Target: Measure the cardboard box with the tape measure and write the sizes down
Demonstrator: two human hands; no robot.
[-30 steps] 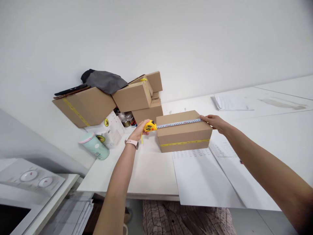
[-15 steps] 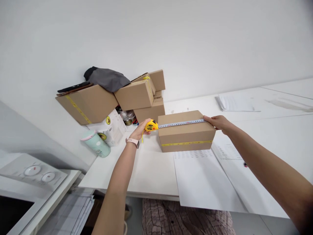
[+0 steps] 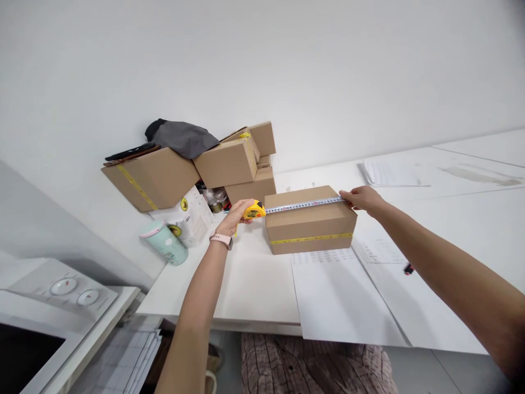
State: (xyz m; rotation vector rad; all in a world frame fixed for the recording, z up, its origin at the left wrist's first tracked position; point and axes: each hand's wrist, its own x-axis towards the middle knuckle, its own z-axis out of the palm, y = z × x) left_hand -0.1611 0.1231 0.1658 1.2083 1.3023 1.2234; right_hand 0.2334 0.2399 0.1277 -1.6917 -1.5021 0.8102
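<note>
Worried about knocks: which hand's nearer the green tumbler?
Left. The left hand, holding the tape measure, is right of the green tumbler; the right hand is farther, at the right end of the cardboard box.

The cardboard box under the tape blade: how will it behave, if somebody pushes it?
The cardboard box would probably slide rather than tip, being longer than it is high and lying flat. Its straight edges suggest fairly stiff walls. The tape blade, stretched across its top, might slip out of line.

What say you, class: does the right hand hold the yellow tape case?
No, the left hand holds the yellow tape case.
</note>
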